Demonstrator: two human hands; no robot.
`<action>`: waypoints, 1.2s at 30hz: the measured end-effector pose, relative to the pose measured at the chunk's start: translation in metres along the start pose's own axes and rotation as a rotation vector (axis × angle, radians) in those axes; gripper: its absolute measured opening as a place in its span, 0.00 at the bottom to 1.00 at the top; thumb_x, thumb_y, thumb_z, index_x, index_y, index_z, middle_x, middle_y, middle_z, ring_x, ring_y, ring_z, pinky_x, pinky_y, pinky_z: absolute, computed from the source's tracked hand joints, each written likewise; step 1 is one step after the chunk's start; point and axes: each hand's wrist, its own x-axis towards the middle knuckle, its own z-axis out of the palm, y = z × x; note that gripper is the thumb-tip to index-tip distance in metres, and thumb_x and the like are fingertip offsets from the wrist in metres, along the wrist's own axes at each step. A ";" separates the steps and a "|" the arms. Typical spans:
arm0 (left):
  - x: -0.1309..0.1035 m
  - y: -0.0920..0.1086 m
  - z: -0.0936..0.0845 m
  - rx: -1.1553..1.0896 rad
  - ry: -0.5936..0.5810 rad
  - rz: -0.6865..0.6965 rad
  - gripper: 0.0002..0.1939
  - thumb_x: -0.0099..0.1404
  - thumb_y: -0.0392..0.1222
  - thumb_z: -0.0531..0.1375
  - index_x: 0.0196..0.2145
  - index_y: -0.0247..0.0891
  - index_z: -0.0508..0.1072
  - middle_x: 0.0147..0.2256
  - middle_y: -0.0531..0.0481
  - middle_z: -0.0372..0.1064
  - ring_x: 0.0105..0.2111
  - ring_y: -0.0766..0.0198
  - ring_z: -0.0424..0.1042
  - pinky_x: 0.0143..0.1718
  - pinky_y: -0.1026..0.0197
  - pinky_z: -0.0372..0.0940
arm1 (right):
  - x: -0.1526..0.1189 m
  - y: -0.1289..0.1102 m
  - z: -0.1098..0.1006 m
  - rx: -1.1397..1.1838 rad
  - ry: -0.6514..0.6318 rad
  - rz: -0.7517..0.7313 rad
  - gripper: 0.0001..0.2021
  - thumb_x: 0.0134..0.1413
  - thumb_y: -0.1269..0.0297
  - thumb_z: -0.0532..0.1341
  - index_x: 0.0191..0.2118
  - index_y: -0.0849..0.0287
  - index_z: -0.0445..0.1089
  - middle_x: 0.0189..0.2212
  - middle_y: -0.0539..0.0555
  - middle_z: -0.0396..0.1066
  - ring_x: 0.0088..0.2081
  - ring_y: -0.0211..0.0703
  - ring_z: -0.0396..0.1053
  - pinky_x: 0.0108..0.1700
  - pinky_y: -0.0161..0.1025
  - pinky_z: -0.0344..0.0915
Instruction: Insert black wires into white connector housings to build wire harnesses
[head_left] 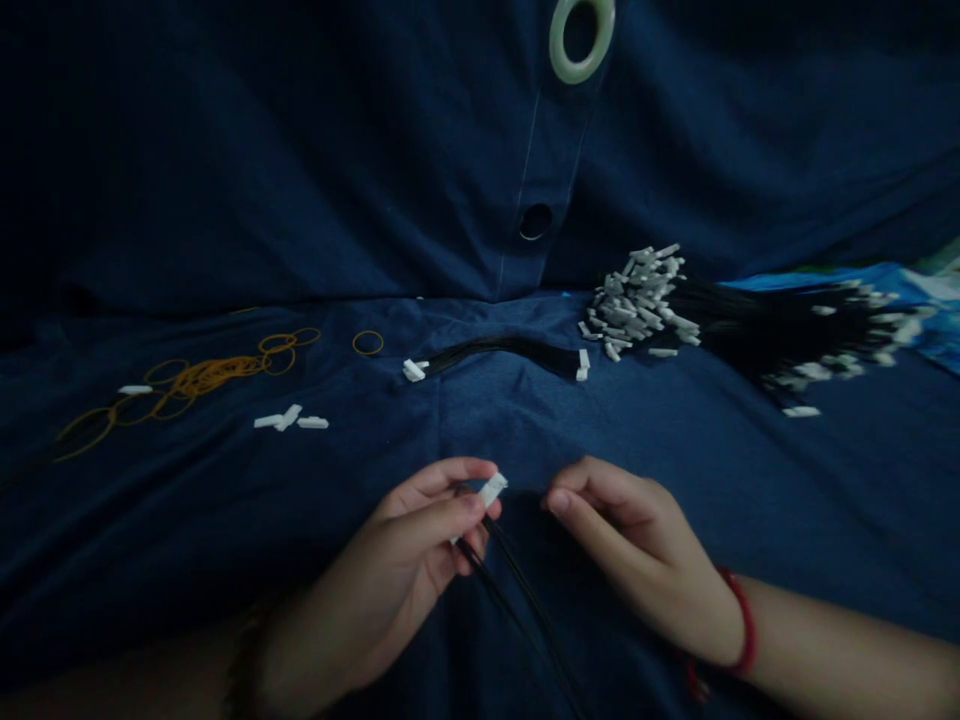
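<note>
Between the thumb and fingers of my left hand (420,550) is a white connector (493,489) on black cables (525,600), which hang down toward the lower edge of the view. Part of another white piece shows under those fingers. To the right, my right hand (637,545) has its thumb and forefinger tips pressed together; whether anything small is between them is too dark to tell. Beyond both hands lies a short black cable bundle (495,347) with white connectors at its two ends.
A large heap of black cables (720,320) with white ends lies at the right, partly on blue plastic (862,275). At the left are yellow rubber bands (217,375) and loose white connectors (289,417). Dark blue cloth (360,240) with ring holes rises behind.
</note>
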 end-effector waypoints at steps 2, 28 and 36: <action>-0.001 0.000 -0.001 -0.012 0.004 0.002 0.10 0.57 0.30 0.57 0.36 0.37 0.72 0.30 0.49 0.68 0.28 0.71 0.65 0.29 0.70 0.58 | -0.001 0.003 -0.001 -0.042 0.047 -0.028 0.10 0.58 0.67 0.52 0.26 0.62 0.61 0.19 0.47 0.55 0.22 0.30 0.52 0.24 0.29 0.51; 0.001 -0.001 -0.001 0.027 -0.033 -0.001 0.10 0.57 0.31 0.57 0.37 0.38 0.72 0.30 0.50 0.69 0.27 0.72 0.64 0.28 0.70 0.58 | -0.005 0.002 0.001 -0.180 0.067 -0.201 0.11 0.56 0.72 0.52 0.23 0.62 0.57 0.17 0.46 0.55 0.19 0.28 0.53 0.22 0.28 0.51; 0.001 0.000 -0.001 -0.016 -0.007 -0.004 0.09 0.57 0.30 0.57 0.36 0.38 0.72 0.30 0.49 0.69 0.27 0.72 0.65 0.28 0.71 0.58 | -0.002 0.002 0.002 -0.171 -0.011 -0.166 0.13 0.59 0.70 0.49 0.24 0.63 0.60 0.15 0.45 0.55 0.17 0.27 0.53 0.21 0.26 0.52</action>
